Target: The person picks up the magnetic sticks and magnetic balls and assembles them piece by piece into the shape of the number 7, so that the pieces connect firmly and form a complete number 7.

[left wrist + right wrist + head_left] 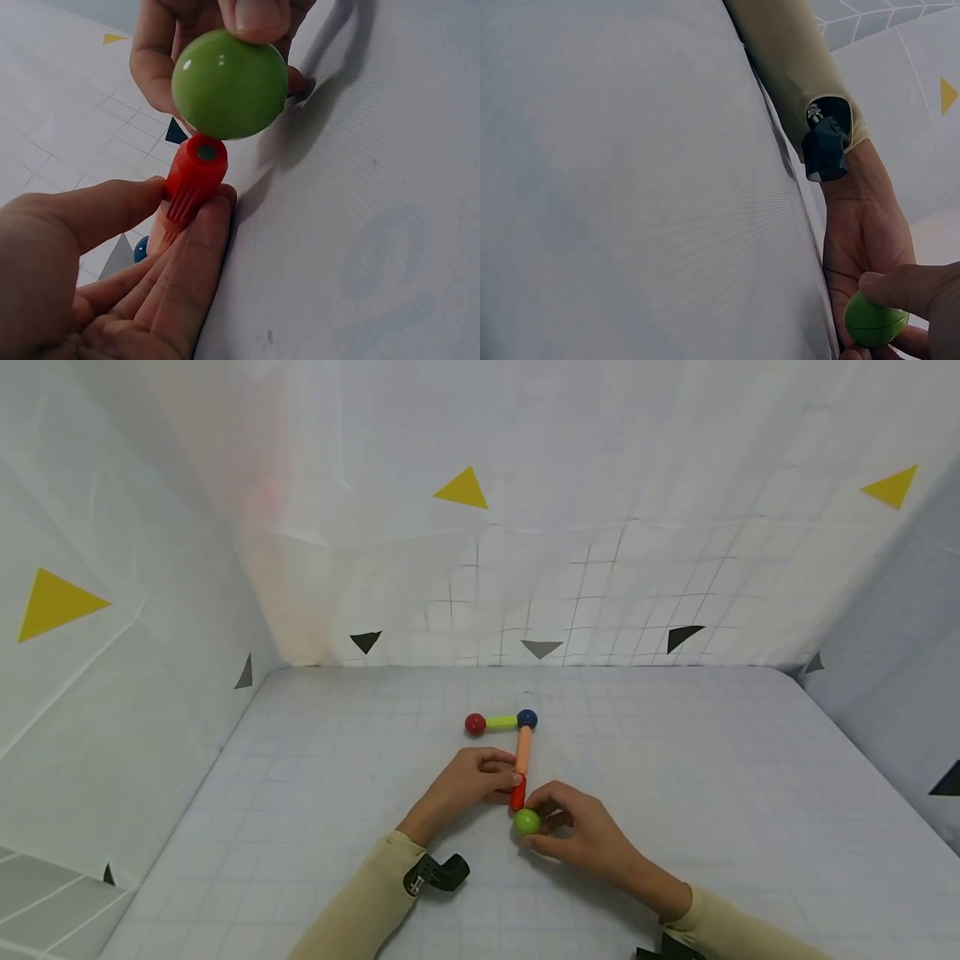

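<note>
My left hand (471, 781) pinches a red rod (518, 793) between thumb and fingers. In the left wrist view the rod's near end faces the camera, with a small dark green spot in its centre. My right hand (585, 831) grips a green ball (527, 822) with thumb and fingertips, right at that end of the rod. Beyond the red rod, in line with it, runs an orange rod (523, 750) up to a dark blue ball (527, 719). From there a yellow-green rod (501, 722) extends left to a red ball (475, 724).
A white sheet with a faint grid covers the table (300, 760). White sheeting with yellow triangles (463, 489) and dark triangles (366, 642) rises at the back and sides. A black wrist camera (442, 872) sticks out from the left sleeve.
</note>
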`<state>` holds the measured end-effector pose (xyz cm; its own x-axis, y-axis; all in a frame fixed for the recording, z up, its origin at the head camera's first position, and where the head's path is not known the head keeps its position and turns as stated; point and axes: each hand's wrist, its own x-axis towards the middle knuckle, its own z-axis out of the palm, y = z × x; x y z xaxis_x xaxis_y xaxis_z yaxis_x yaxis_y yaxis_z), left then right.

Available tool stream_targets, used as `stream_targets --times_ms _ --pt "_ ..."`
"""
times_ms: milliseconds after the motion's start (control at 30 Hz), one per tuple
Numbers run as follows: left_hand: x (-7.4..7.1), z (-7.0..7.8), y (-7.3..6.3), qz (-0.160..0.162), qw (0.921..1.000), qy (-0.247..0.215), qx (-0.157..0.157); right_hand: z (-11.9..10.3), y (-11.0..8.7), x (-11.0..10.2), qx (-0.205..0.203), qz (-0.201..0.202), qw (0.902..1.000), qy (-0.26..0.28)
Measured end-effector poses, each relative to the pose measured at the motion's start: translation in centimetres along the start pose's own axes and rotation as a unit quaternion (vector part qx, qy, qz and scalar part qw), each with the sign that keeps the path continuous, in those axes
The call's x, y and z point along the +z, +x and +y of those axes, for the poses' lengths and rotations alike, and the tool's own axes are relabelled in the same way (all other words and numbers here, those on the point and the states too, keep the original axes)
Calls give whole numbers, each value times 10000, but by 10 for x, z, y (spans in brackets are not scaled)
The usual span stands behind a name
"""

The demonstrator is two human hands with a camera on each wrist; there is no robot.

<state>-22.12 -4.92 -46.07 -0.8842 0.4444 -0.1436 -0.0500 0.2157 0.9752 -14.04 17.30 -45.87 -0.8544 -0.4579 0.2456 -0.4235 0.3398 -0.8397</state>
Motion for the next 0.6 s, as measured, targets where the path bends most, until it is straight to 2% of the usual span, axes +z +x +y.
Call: stream_targets --times_ms 167,367,600 --pt "0 1 0 -33 9999 -132 -9 1 1 1 52 27 10000 -12" --pt "0 0 0 26 10000 -4 4 1 1 2 105 69 9999 35" --pt "1 0 0 -17 9998 -186 -50 2 1 6 38 110 9999 75"
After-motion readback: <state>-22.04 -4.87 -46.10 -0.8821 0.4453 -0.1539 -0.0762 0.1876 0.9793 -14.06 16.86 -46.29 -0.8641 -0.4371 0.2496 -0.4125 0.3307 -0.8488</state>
